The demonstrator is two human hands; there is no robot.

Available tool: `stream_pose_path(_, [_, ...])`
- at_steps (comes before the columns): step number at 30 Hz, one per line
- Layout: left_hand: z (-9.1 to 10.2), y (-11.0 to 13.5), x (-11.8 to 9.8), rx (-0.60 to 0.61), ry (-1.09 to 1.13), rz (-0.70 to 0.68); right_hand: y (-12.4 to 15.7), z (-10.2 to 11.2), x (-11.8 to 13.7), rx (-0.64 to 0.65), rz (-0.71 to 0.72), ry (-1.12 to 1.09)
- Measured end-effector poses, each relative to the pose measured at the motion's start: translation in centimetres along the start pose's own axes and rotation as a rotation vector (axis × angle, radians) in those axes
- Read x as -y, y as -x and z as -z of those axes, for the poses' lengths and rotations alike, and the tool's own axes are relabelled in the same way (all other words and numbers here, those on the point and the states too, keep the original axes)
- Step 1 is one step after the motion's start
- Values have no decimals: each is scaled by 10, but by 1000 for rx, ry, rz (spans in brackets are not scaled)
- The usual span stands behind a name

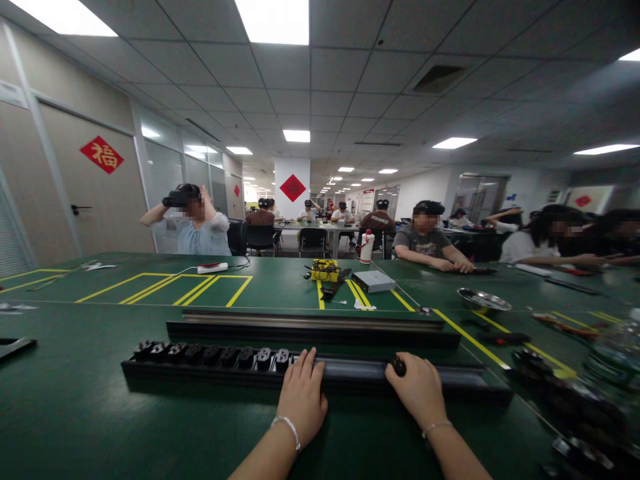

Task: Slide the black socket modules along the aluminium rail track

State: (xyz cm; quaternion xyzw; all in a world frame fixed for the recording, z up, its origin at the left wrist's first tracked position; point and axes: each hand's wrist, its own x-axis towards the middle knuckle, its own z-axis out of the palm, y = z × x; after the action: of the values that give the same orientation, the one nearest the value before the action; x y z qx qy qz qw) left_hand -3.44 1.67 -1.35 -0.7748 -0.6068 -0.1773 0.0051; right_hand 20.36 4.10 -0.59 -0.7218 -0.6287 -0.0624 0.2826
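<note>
A long black channel [350,379] lies crosswise on the green table in front of me. Black and grey socket-like modules [229,355] stand in a row along its left part. My left hand [303,387] rests on the channel just right of the row, fingers stretched out and holding nothing. Above the channel's right part, my right hand [418,387] pinches a small dark module [399,365] between thumb and fingers. The fingers partly cover this piece, so its full shape is hidden.
Behind the channel lies another long black rail [310,327]. More dark modules [575,400] and a clear plastic bottle [617,360] sit at the right. Beyond are a metal bowl [484,300], a yellow object [325,269] and a grey box [373,281]. People sit around the tables.
</note>
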Motion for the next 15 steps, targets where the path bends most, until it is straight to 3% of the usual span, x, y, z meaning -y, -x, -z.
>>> stream_pose_path(15, [-5,-1,3,-20,15,-12,0,1,1,22,-31,-25])
